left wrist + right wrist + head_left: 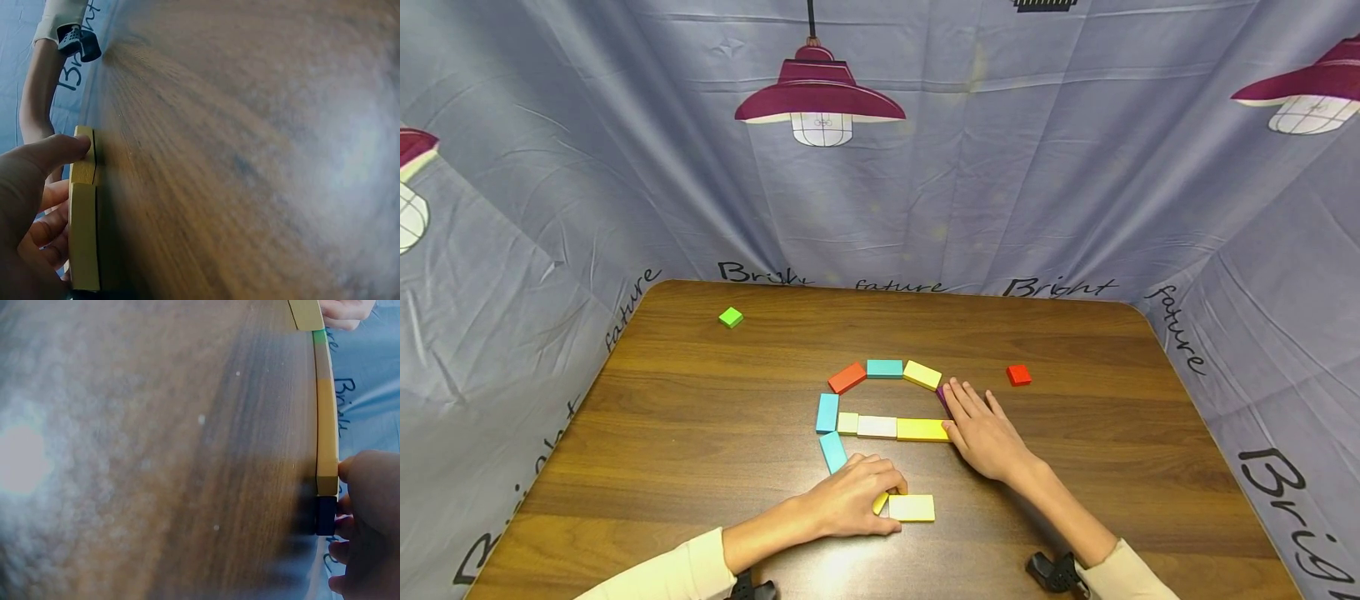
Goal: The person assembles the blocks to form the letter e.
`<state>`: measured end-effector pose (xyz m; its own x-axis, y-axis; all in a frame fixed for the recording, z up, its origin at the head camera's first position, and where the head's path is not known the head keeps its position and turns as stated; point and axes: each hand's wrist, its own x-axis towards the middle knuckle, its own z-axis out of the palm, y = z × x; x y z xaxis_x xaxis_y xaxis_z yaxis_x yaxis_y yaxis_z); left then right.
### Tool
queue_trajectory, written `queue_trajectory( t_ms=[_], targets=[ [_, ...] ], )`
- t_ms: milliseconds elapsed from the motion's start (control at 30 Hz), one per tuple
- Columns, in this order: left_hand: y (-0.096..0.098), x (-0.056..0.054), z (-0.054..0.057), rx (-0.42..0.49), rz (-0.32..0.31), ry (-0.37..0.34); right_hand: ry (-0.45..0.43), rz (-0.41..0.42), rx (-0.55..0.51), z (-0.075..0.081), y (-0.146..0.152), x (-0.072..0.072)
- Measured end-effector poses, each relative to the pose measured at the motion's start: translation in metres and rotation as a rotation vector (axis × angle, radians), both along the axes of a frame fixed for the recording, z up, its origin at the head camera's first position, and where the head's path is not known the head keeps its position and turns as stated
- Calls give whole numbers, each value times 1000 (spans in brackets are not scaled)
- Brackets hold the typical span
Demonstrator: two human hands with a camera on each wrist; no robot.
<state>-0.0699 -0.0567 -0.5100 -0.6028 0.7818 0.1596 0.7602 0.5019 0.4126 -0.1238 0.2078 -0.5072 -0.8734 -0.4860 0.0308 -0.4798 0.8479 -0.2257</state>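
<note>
In the head view, my left hand (852, 497) pinches the left end of a pale yellow block (913, 508) between thumb and index finger. A second yellow block (881, 502) lies mostly hidden under that palm; the left wrist view shows the two end to end. My right hand (988, 435) lies with straight fingers over a purple block (942, 401), mostly covered, and at the right end of a long yellow block (922, 429). Left of it, a whitish block (877, 427) and a small pale yellow block (847, 423) continue the row.
Above the row curve a blue block (827, 413), a red block (847, 377), a teal block (884, 369) and a yellow block (922, 375). Another blue block (833, 452) slants below. A green block (731, 317) and small red block (1018, 375) lie apart on the wooden table (647, 467).
</note>
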Motion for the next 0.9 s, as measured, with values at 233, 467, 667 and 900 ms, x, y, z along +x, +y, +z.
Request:
queue_trajectory(
  t_ms=[233, 467, 667, 900],
  targets=[
    [-6, -8, 5, 77, 30, -53, -1, 6, -12, -2, 1, 0],
    [-41, -48, 21, 340, 257, -23, 3, 13, -17, -3, 2, -1],
    [-99, -99, 29, 492, 572, -31, 2, 13, -16, -3, 2, -1],
    [-162, -143, 16, 507, 893, -74, -4, 8, -14, -1, 2, 0]
  ],
)
